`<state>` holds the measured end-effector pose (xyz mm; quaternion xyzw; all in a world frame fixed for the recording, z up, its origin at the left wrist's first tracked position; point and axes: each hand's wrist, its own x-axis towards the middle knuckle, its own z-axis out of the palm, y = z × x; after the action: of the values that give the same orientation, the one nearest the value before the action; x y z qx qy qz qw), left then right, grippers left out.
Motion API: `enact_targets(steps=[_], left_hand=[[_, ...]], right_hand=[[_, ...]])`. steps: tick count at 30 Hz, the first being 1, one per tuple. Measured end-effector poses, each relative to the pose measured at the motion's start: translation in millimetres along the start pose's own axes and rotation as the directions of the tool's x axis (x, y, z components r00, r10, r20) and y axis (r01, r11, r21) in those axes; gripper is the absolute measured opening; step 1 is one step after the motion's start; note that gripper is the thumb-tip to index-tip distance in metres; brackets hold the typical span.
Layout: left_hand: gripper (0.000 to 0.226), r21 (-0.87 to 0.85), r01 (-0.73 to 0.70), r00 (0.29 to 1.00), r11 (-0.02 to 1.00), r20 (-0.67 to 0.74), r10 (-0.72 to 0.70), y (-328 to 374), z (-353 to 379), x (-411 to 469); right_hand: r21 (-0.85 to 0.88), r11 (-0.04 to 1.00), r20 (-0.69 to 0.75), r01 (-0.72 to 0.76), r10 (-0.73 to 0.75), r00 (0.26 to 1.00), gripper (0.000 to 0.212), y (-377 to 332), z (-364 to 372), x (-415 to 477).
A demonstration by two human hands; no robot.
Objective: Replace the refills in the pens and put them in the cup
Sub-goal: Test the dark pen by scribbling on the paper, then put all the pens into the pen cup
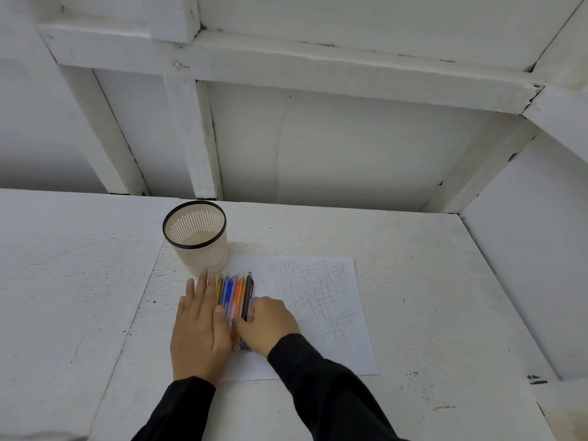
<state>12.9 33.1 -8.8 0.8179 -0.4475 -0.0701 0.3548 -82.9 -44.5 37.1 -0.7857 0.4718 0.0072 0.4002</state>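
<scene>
Several coloured pens (234,296) lie side by side on a scribbled sheet of paper (321,300): yellow, blue, purple, orange and a dark brown one (247,294) at the right. My left hand (199,326) lies flat, fingers together, against the left side of the row. My right hand (267,323) presses on the row's right side, fingers curled around the near end of the dark pen. A beige slotted cup (197,237) with a black rim stands upright just behind the pens; I see nothing in it.
The white table (429,281) meets a white wall and wooden frame at the back. A white side panel (525,265) rises on the right. Black sleeves cover both forearms.
</scene>
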Motion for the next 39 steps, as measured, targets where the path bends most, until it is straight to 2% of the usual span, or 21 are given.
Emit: enact_targets(steps=[5,7,10,12,14,17,19,23,28,35,39], left_hand=[[0.060,0.002,0.041,0.998,0.999,0.057,-0.041,-4,-1,-2],[0.062,0.000,0.051,0.996,0.999,0.078,-0.051,-3,0,-2],[0.067,-0.048,0.108,0.992,0.993,0.074,-0.104,-4,-3,1],[0.061,-0.166,0.158,0.987,0.973,0.034,-0.155,-2,-11,7],[0.051,-0.322,0.198,0.975,0.926,-0.037,-0.221,6,-21,16],[0.040,-0.550,0.269,0.917,0.791,-0.104,-0.384,15,-33,40],[0.041,-0.657,0.262,0.898,0.707,-0.102,-0.428,13,-38,56],[0.050,-0.694,0.231,0.921,0.682,-0.070,-0.383,7,-39,76],[0.075,-0.758,0.197,0.938,0.622,-0.038,-0.343,18,-35,84],[0.066,-0.764,0.112,0.952,0.636,-0.101,-0.290,46,-21,63],[0.060,-0.771,0.078,0.971,0.632,-0.085,-0.225,70,-15,45]], right_hand=[[-0.139,0.990,-0.060,-0.005,-0.003,0.998,0.045,3,19,2],[-0.101,0.995,-0.059,-0.003,-0.003,0.998,0.046,3,18,3],[-0.010,0.999,-0.040,0.041,-0.041,0.998,0.036,3,2,5],[0.021,0.996,-0.060,0.087,-0.086,0.995,0.033,-2,-12,11],[0.127,0.985,-0.105,0.113,-0.100,0.989,0.033,-9,-24,22],[0.368,0.915,-0.117,0.164,-0.129,0.985,0.045,-25,-38,37],[0.445,0.868,-0.114,0.219,-0.188,0.976,0.051,-37,-46,43],[0.497,0.828,-0.075,0.259,-0.257,0.964,0.058,-55,-49,53],[0.552,0.794,-0.089,0.254,-0.247,0.965,0.061,-54,-41,53],[0.571,0.755,-0.177,0.323,-0.271,0.946,0.059,-33,-52,34],[0.569,0.735,-0.243,0.370,-0.280,0.929,0.058,-14,-67,12]])
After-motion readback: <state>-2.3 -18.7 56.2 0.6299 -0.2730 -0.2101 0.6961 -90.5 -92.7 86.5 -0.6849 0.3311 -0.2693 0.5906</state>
